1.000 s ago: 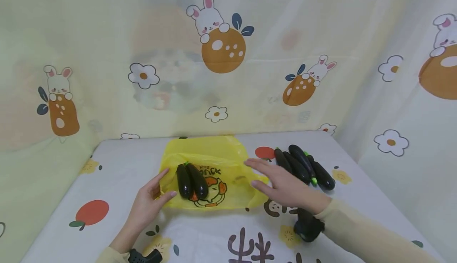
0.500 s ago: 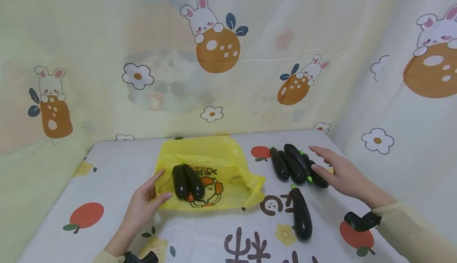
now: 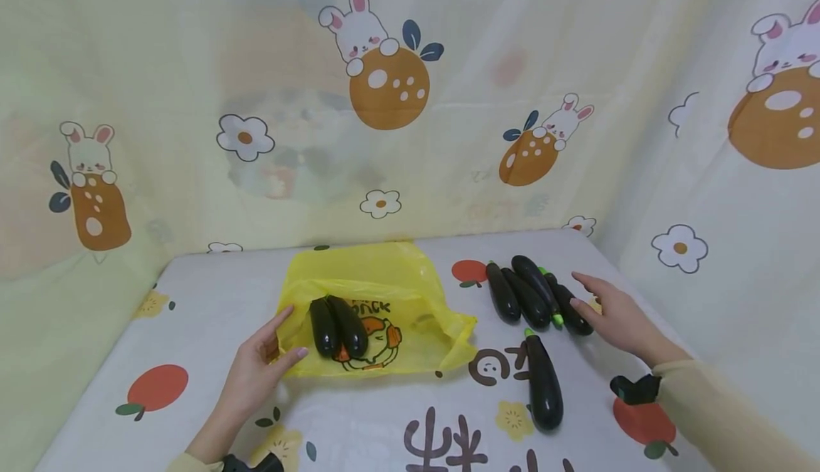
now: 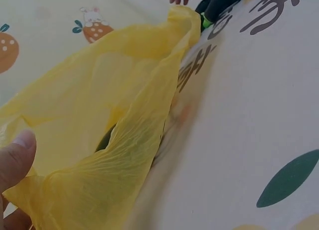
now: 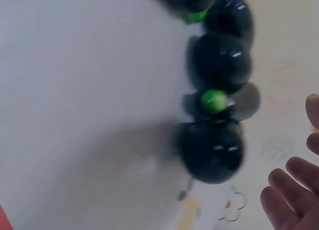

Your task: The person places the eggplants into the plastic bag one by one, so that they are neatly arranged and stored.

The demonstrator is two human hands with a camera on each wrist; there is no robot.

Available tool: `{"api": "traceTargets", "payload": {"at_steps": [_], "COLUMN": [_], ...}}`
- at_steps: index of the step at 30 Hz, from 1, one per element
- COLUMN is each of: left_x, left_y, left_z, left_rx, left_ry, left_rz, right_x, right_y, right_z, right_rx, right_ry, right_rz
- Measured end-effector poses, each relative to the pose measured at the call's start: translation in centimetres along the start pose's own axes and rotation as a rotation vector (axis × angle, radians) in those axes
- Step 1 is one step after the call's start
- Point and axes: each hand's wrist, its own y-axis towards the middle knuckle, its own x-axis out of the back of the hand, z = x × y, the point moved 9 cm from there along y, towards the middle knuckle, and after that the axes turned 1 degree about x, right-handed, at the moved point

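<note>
My left hand (image 3: 259, 365) holds the left edge of a yellow plastic bag (image 3: 423, 344), thumb and fingers on either side of the film in the left wrist view. Two dark eggplants (image 3: 339, 326) lie side by side at the bag's left part; in the left wrist view the film mostly hides them. Several eggplants (image 3: 532, 297) with green stem ends are bunched at the back right. Beside the rightmost of these is my right hand (image 3: 618, 319), fingers extended, holding nothing; the right wrist view shows a gap between them.
A single eggplant (image 3: 544, 383) lies apart, between the bag and the right forearm. The white table cloth (image 3: 346, 422) has printed fruit and lettering. A printed curtain (image 3: 307, 173) stands behind the table's back edge.
My right hand has left the bag's right side and moved rightward to the bunched eggplants. The single eggplant, earlier partly covered by the right arm, shows fully. The left hand stays at the bag.
</note>
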Motion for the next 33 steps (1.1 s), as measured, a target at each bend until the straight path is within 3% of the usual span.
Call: {"api": "traceTargets", "payload": {"at_steps": [7, 17, 33], "left_x": [-0.1, 0.0, -0.1], "left_y": [0.1, 0.1, 0.1], "left_z": [0.1, 0.1, 0.1], "left_rx": [0.0, 0.017, 0.002], "left_ry": [0.003, 0.006, -0.013], "left_rz": [0.002, 0.004, 0.009], "right_x": [-2.2, -4.1, -3.7], "right_y": [0.3, 0.7, 0.4], "right_z": [-2.0, -2.2, -2.4], "right_rx": [-0.048, -0.053, -0.096], "right_ry": [-0.009, -0.028, -0.054], "right_rz": [0.019, 0.044, 0.01]}}
